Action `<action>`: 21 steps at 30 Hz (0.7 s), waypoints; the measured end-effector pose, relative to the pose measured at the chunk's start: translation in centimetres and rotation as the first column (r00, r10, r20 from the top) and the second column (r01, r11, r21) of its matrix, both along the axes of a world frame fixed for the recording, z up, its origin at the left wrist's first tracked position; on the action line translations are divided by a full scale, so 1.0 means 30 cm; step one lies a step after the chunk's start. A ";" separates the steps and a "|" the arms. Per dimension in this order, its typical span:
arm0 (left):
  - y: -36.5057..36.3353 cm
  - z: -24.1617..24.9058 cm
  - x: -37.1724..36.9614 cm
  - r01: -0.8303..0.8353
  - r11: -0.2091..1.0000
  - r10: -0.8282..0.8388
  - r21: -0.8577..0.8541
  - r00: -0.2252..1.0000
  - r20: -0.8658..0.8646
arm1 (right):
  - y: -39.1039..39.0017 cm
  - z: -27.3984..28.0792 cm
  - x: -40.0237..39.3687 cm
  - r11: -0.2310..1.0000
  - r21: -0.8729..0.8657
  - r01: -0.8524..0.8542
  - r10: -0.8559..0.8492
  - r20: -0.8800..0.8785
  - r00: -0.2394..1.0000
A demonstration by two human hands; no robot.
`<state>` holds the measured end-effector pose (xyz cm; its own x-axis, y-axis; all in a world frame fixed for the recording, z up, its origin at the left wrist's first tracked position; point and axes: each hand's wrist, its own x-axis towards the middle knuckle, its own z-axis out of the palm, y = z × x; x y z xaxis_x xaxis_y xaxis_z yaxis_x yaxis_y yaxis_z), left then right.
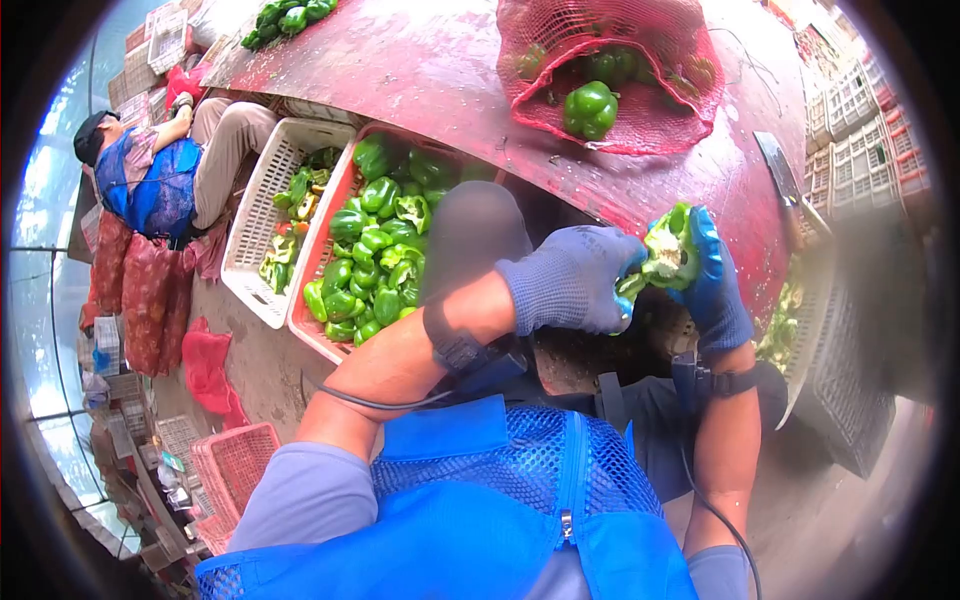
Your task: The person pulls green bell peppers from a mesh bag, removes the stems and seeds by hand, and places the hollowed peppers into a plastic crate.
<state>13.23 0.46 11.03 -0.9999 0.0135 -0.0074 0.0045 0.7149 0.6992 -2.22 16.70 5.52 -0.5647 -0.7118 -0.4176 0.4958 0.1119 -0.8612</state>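
A green bell pepper (672,250), broken open so its pale core and seeds show, is held between my two gloved hands. My right hand (716,285), in a blue-coated glove, is wrapped round its right side. My left hand (578,282), in a grey-blue knit glove, is closed at its left, fingers gripping the pepper's lower left part. Just beyond, on the red tabletop (420,75), lies a red mesh sack (640,130) with whole green peppers (591,110) at its mouth.
An orange crate (318,255) full of green peppers stands left, beside a white crate (243,240) of pepper scraps. A knife (778,170) rests at the table's right edge, near a grey crate (850,390). Another person (160,180) sits far left by full mesh sacks (155,300).
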 end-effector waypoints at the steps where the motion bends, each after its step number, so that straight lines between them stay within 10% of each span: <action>1: -0.007 -0.008 0.012 0.014 0.999 -0.016 -0.037 0.999 -0.047 | 0.001 0.003 0.004 0.999 0.034 -0.011 0.012 -0.015 1.000; 15: -0.175 0.021 0.124 -0.041 0.999 0.039 -0.027 0.997 -0.065 | 0.045 -0.040 -0.008 0.999 0.033 -0.027 0.033 -0.229 0.973; 20: -0.258 0.151 0.187 -0.349 0.931 0.354 0.112 0.935 -0.029 | 0.053 -0.101 -0.060 0.998 0.063 0.003 0.018 -0.339 0.941; 21: -0.284 0.177 0.202 -0.475 0.859 0.490 0.190 0.870 -0.043 | 0.016 0.044 -0.016 0.991 0.100 0.087 -0.093 0.066 0.993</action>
<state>19.30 -8.06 16.35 -0.8777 -0.4777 0.0384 -0.2446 0.5155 0.8213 -2.70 17.17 6.85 -0.5912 -0.6137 -0.5234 0.5670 0.1453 -0.8108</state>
